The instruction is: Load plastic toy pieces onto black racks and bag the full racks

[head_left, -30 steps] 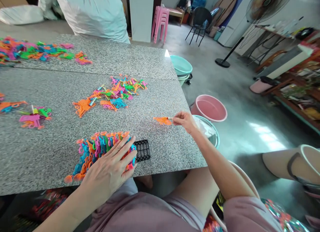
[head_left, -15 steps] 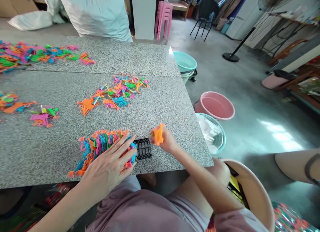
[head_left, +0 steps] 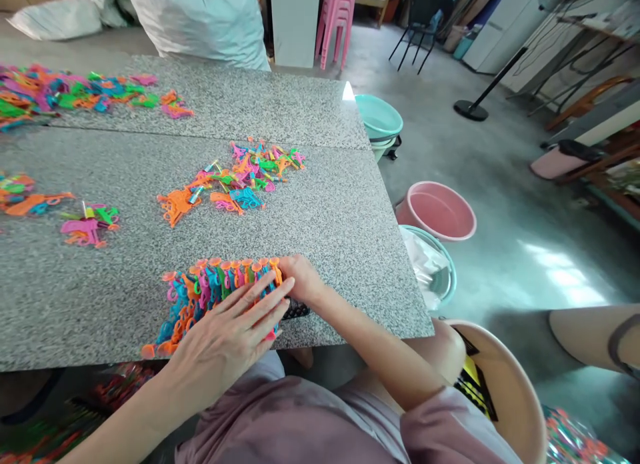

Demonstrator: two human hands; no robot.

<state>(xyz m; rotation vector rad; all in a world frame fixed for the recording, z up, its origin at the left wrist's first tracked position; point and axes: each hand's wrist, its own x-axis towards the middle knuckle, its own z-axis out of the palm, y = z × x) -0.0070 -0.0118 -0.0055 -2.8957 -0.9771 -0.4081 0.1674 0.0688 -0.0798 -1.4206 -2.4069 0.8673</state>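
My left hand (head_left: 230, 337) lies flat, fingers spread, on a packed row of colourful plastic pieces (head_left: 207, 284) standing in a black grid tray (head_left: 299, 311) near the front edge of the granite table (head_left: 340, 224). My right hand (head_left: 303, 281) is curled at the row's right end, fingers closed on an orange plastic piece (head_left: 275, 261) that stands against the last pieces. The tray is mostly hidden under the hands and the row.
Loose piles of the same pieces lie mid-table (head_left: 240, 177), at the left (head_left: 87, 224) and far left (head_left: 75, 94). Beside the table stand a pink basin (head_left: 437, 211), a teal basin (head_left: 377, 121) and a beige basin (head_left: 510, 384) by my knee. Another person's leg (head_left: 590, 337) is at the right.
My right hand picked up an orange piece from the table's right side, carried it left and brought it to the row's end. My left hand stayed on the row.
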